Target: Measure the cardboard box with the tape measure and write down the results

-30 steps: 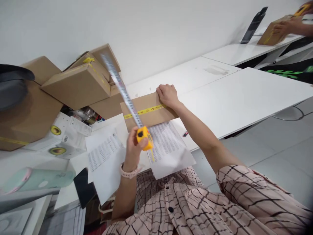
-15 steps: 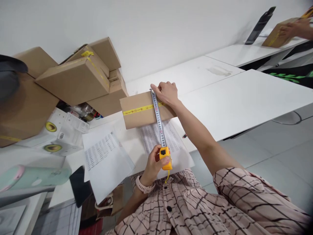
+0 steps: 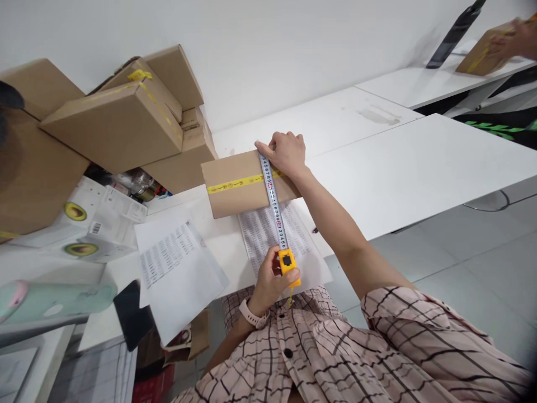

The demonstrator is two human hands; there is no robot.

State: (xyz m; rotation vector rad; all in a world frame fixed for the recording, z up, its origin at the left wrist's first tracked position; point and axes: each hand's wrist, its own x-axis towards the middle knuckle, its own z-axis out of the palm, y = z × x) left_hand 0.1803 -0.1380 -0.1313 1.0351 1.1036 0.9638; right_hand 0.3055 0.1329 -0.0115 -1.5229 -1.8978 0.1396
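Note:
My left hand (image 3: 271, 282) is closed around the yellow case of a tape measure (image 3: 289, 267). The silver blade stretches away from me across the top of a brown cardboard box (image 3: 237, 198) sealed with yellow tape. At the box's far edge my right hand (image 3: 287, 152) presses the blade's end with its thumb, the other fingers curled over the box; the blade's hook is hidden under the thumb. Printed sheets (image 3: 308, 254) lie partly beneath the box, on the white table (image 3: 419, 173).
Several cardboard boxes (image 3: 117, 126) are piled at the left, above white avocado-print cartons (image 3: 84, 224). Loose papers (image 3: 180, 280), a dark phone (image 3: 131, 313) and a mint bottle (image 3: 62, 299) lie nearer. A co-worker's hand (image 3: 509, 45) holds another box beside a black bottle (image 3: 455, 36).
My left hand and the tape case have shifted slightly right, so the blade slants a little more. My right thumb now covers the blade's hook. The camera view has moved slightly.

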